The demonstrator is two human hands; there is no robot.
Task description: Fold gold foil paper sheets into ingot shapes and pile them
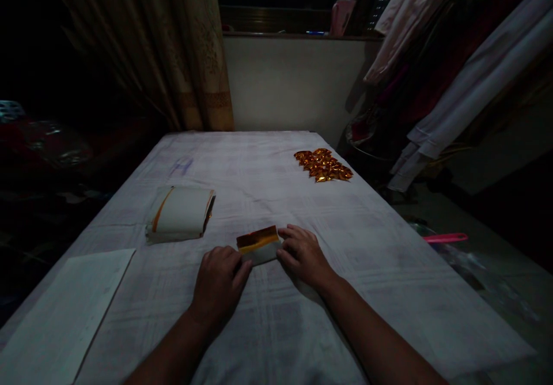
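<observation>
A small sheet of paper (260, 245), white with a gold foil strip along its far edge, lies on the cloth-covered table (380, 258). My left hand (219, 281) pinches its left end with curled fingers. My right hand (302, 254) presses and grips its right end, fingers bent. To the left sits a stack of the same white and gold sheets (179, 214). At the far right of the table is a pile of folded gold foil pieces (323, 164).
A flat white sheet (64, 310) lies at the table's near left corner. A curtain (173, 45) hangs behind on the left, clothes (453, 74) hang at the right, and a pink object (444, 237) lies beside the table's right edge.
</observation>
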